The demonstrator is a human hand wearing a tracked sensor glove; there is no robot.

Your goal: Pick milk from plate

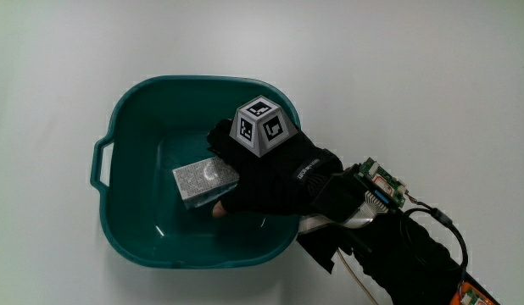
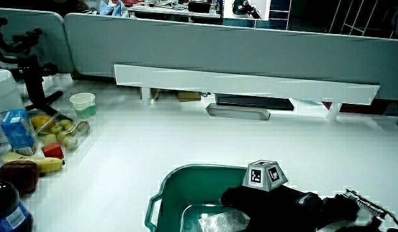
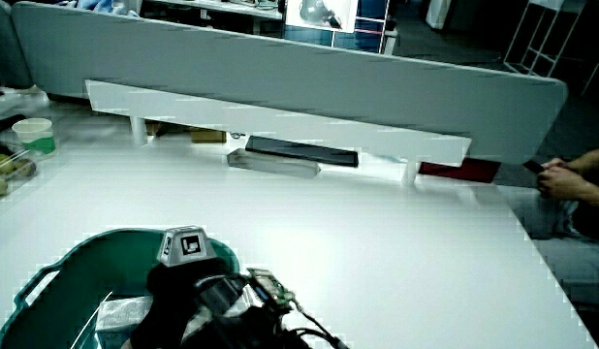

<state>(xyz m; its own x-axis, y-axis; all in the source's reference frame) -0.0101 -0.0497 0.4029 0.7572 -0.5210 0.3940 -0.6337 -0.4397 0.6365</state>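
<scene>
A teal plastic basin (image 1: 126, 110) with a handle sits on the white table; it shows in both side views (image 2: 176, 180) (image 3: 77, 254). Inside it lies a small silvery-grey milk carton (image 1: 203, 178), also seen in both side views (image 2: 218, 222) (image 3: 120, 312). The gloved hand (image 1: 262, 174) reaches into the basin with its fingers closed around the carton, a bare fingertip under the carton's near edge. The patterned cube (image 1: 264, 125) rides on the back of the hand. The forearm crosses the basin's rim nearest the person.
In a side view, fruit (image 2: 31, 164), a blue carton (image 2: 18, 129), a clear tray of small fruit (image 2: 64, 132), a pale green cup (image 2: 83, 103) and a dark bottle (image 2: 9, 206) stand along the table's edge. A low grey partition (image 2: 250, 55) runs along the table.
</scene>
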